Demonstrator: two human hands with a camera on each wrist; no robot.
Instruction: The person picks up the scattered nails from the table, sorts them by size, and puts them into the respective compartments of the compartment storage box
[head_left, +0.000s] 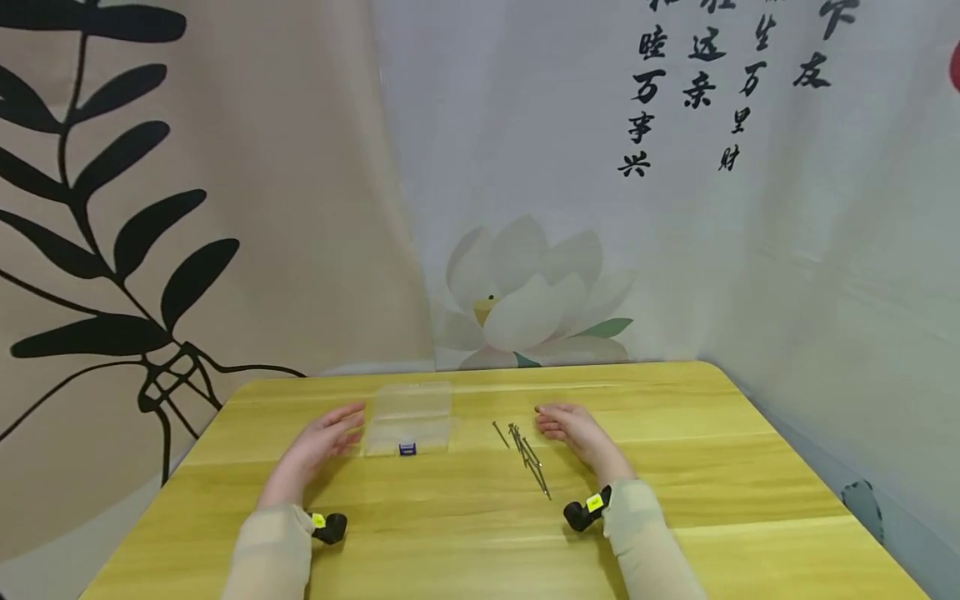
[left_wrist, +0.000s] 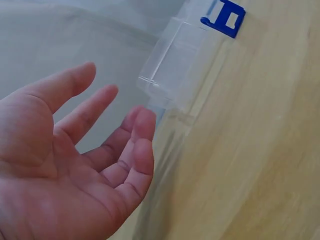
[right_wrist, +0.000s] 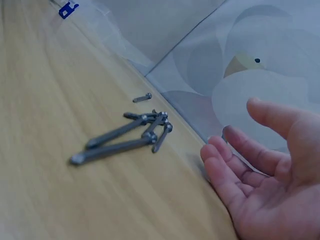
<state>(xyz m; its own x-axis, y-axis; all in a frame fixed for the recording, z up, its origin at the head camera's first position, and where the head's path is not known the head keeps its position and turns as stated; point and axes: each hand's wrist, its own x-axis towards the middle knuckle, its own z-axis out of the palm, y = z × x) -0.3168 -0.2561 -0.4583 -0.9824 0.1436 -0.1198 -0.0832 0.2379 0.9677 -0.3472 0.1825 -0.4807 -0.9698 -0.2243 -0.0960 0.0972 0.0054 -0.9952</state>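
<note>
Nails (head_left: 531, 458) lie overlapped in a loose pile mid-table (head_left: 450, 542), one short nail (head_left: 500, 434) apart on the box side; clear box (head_left: 408, 417) sits left of them, blue latch (head_left: 407, 449) toward you. Can't tell if it's fastened. For a clean pick, I'd pinch one shank at a time from the top of the pile; dragging would likely scatter the rest. Brace the box before working the latch; light plastic probably slides. Pose: both forearms forward, palms inward, fingers loosely bent, thumbs apart, nothing held. Left hand (head_left: 318, 442) is just beside the box, right hand (head_left: 577, 429) near the nails, not touching.
</note>
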